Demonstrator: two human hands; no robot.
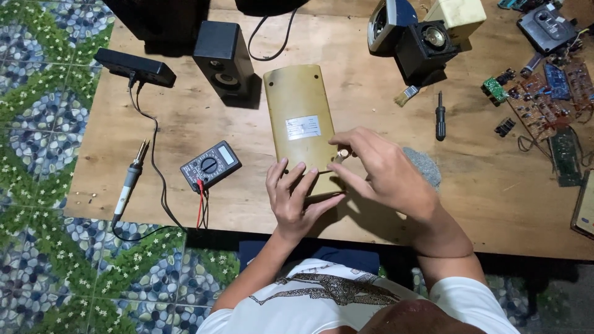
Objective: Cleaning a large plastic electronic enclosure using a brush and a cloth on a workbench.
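- We saw a bare wooden desk (185,117), scuffed and stained, set over a floor of green and blue floral tiles (37,124).
- Lying flat mid-desk was a yellowish plastic casing (297,99) with rounded top corners and a white label (303,127) stuck on it.
- Our left hand (296,201) pressed flat on the casing's near end, fingers (286,179) spread and loose, gripping nothing, just resting on it.
- Our right hand (383,176) sat at the casing's right edge, just beside the label, thumb and forefinger pinched on a small pale cylindrical part (342,153); we could not tell what kind of part it was.
- So the casing ran from under both hands away toward the far side of the desk, and the small part touched its right edge.
- Left of the casing: a dark multimeter (210,164) with red and black leads, a soldering iron (131,179) on a black cable, and a flat black box (135,66) at the desk's left edge.
- Behind the casing stood a small black speaker (224,59).
- Right of it: a black-handled screwdriver (440,116), a small brush (406,96), a grey wad (426,166) partly behind the right hand.
- Far right: loose circuit boards (544,99) with wires; upper right, a black speaker driver box (426,46) and a pale yellow housing (459,15).
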